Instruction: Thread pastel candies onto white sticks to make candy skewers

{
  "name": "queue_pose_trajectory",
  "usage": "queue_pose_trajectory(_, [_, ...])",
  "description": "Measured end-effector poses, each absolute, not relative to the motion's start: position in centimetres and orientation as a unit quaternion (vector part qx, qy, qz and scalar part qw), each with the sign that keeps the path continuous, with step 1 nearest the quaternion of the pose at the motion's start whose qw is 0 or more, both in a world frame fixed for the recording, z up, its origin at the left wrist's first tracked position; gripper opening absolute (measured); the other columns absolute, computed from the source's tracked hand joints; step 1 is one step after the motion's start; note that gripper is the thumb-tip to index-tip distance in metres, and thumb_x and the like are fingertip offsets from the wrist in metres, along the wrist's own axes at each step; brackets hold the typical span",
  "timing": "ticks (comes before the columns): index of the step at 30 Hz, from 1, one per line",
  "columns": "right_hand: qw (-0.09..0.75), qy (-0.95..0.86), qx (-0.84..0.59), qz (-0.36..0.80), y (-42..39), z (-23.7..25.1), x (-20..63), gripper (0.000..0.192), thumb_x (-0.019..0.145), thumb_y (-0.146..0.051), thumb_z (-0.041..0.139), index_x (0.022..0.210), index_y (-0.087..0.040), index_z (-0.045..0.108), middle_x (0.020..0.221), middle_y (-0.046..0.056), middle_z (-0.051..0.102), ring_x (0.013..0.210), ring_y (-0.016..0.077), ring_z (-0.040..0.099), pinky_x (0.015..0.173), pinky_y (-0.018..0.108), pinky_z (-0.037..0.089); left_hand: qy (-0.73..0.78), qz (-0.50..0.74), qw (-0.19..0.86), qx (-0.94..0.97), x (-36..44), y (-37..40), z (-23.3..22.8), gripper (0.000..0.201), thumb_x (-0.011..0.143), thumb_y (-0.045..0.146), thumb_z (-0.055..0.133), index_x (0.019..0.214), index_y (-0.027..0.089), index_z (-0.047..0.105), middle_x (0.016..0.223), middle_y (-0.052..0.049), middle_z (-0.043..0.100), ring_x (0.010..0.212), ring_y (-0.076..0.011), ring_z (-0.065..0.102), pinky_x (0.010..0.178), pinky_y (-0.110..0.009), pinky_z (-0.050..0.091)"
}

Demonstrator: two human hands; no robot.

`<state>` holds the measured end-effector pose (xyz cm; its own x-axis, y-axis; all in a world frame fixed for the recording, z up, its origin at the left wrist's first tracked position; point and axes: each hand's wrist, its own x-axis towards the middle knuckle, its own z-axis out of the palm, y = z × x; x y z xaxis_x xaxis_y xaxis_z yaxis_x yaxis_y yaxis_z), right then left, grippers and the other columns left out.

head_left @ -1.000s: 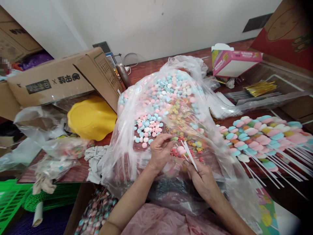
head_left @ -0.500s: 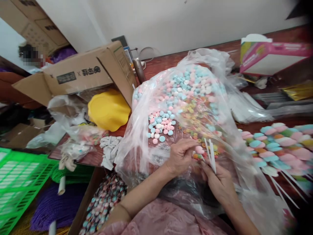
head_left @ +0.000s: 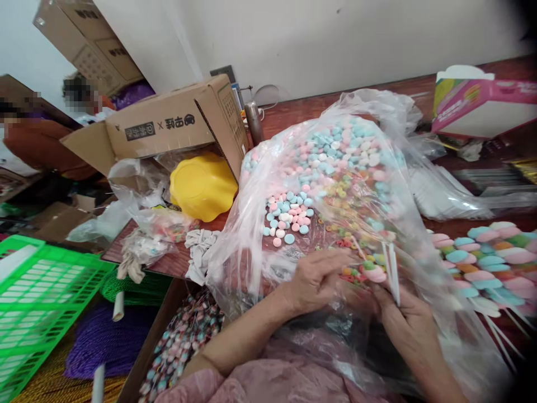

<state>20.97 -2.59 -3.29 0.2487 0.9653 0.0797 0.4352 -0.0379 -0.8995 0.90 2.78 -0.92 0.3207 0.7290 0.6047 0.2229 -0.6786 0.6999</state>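
Pink candy (head_left: pixel 375 273) on white stick (head_left: pixel 392 274)

Candy bag (head_left: pixel 335 184) mid-table, bowl (head_left: pixel 203 187) left of it, box (head_left: pixel 168 126) behind bowl, skewers (head_left: pixel 486 257) right.

Both hands inside the mouth of a clear plastic bag (head_left: pixel 251 235) heaped with pink, blue and white candies (head_left: pixel 331 151). Left hand (head_left: pixel 314 282) pinching at a small pile of coloured ring candies (head_left: pixel 350 268). Right hand (head_left: pixel 409 324) gripping white sticks (head_left: pixel 392 268), a pink candy (head_left: pixel 376 274) threaded at their base. Finished candy skewers (head_left: pixel 486 257) lying to the right on the red-brown table (head_left: pixel 293 112). Yellow bowl (head_left: pixel 203 187) beside a tipped cardboard box (head_left: pixel 168 129), pink carton (head_left: pixel 482 106) far right, green crate (head_left: pixel 42 302) lower left
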Motion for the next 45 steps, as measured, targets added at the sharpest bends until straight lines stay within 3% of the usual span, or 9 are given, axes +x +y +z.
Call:
queue_pose_trajectory(3, [0.419, -0.526, -0.694, 0.259, -2.7, -2.1, 23.0, 0.031, 0.081, -0.05, 0.061, 0.064, -0.024, 0.065, 0.059, 0.001, 0.062, 0.058, 0.0201, 0.058, 0.052, 0.028, 0.046, 0.496, 0.459, 0.156, 0.72, -3.5, 4.1, -0.8, 0.028, 0.093, 0.011, 0.052, 0.113, 0.019, 0.07, 0.111, -0.011, 0.074, 0.106, -0.021, 0.069, 0.097, -0.039, 0.055])
queue_pose_trajectory(7, [0.388, -0.54, -0.697, 0.269, -3.2, -2.3, 24.5, 0.04, 0.082, -0.05, 0.058, 0.05, -0.027, 0.05, 0.047, 0.0, 0.049, 0.044, 0.0173, 0.046, 0.044, 0.031, 0.039, 0.632, 0.236, 0.096, 0.732, -7.8, 5.4, -1.6, 0.016, 0.087, 0.009, 0.059, 0.091, 0.017, 0.072, 0.093, -0.01, 0.069, 0.094, -0.0248, 0.065, 0.09, -0.042, 0.053])
queue_pose_trajectory(15, [0.388, -0.564, -0.682, 0.258, -3.4, -5.0, 24.2, 0.034, 0.085, -0.048, 0.054, 0.059, -0.026, 0.052, 0.052, -0.001, 0.05, 0.05, 0.0175, 0.049, 0.05, 0.03, 0.039, 0.58, 0.367, 0.204, 0.698, -6.5, 6.8, -2.0, 0.017, 0.088, 0.015, 0.062, 0.103, 0.016, 0.071, 0.086, -0.003, 0.064, 0.077, -0.0158, 0.061, 0.073, -0.028, 0.049])
queue_pose_trajectory(20, [0.388, -0.566, -0.683, 0.249, -3.7, -4.9, 24.3, 0.034, 0.087, -0.049, 0.054, 0.062, -0.025, 0.058, 0.053, -0.001, 0.048, 0.05, 0.0171, 0.047, 0.05, 0.029, 0.039, 0.598, 0.242, 0.108, 0.756, -5.4, 7.3, -2.1, 0.013, 0.088, 0.014, 0.062, 0.078, 0.017, 0.07, 0.088, -0.006, 0.061, 0.085, -0.0196, 0.058, 0.082, -0.033, 0.048])
queue_pose_trajectory(27, [0.393, -0.564, -0.682, 0.251, -3.8, -4.5, 23.9, 0.036, 0.089, -0.049, 0.053, 0.093, -0.022, 0.076, 0.064, 0.0, 0.064, 0.063, 0.0203, 0.061, 0.058, 0.027, 0.05, 0.543, 0.226, 0.061, 0.807, -6.2, 5.5, -2.6, 0.017, 0.096, 0.019, 0.055, 0.086, 0.018, 0.069, 0.096, -0.009, 0.068, 0.097, -0.0236, 0.058, 0.093, -0.04, 0.048])
queue_pose_trajectory(31, [0.399, -0.578, -0.671, 0.238, -3.6, -5.0, 24.1, 0.037, 0.091, -0.046, 0.052, 0.098, -0.021, 0.077, 0.069, 0.001, 0.067, 0.065, 0.0199, 0.063, 0.06, 0.027, 0.051, 0.529, 0.313, 0.124, 0.779, -6.1, 5.3, -2.6, 0.018, 0.096, 0.021, 0.055, 0.088, 0.017, 0.07, 0.088, -0.007, 0.068, 0.089, -0.0208, 0.061, 0.087, -0.037, 0.05])
queue_pose_trajectory(35, [0.412, -0.601, -0.644, 0.233, -4.1, -4.7, 23.8, 0.032, 0.092, -0.044, 0.054, 0.094, -0.022, 0.077, 0.062, -0.001, 0.063, 0.057, 0.0171, 0.058, 0.055, 0.025, 0.048, 0.529, 0.451, 0.283, 0.66, -4.7, 5.2, -2.1, 0.029, 0.089, 0.029, 0.067, 0.115, 0.018, 0.071, 0.094, -0.006, 0.067, 0.081, -0.0164, 0.062, 0.07, -0.028, 0.051])
queue_pose_trajectory(40, [0.415, -0.657, -0.578, 0.251, -5.0, -2.3, 21.6, 0.027, 0.095, -0.033, 0.051, 0.092, -0.021, 0.075, 0.055, -0.003, 0.058, 0.046, 0.0137, 0.051, 0.047, 0.024, 0.042, 0.44, 0.517, 0.482, 0.554, -2.2, 4.6, 0.0, 0.025, 0.074, 0.031, 0.083, 0.097, 0.021, 0.08, 0.096, -0.004, 0.065, 0.087, -0.0149, 0.061, 0.075, -0.027, 0.053])
queue_pose_trajectory(45, [0.386, -0.701, -0.538, 0.267, -5.0, -1.4, 20.1, 0.028, 0.096, -0.025, 0.046, 0.087, -0.019, 0.072, 0.067, 0.0, 0.066, 0.058, 0.0149, 0.058, 0.057, 0.024, 0.047, 0.406, 0.517, 0.589, 0.47, -0.6, 4.1, 1.1, 0.028, 0.064, 0.029, 0.09, 0.09, 0.022, 0.081, 0.096, -0.004, 0.069, 0.087, -0.015, 0.061, 0.076, -0.027, 0.052])
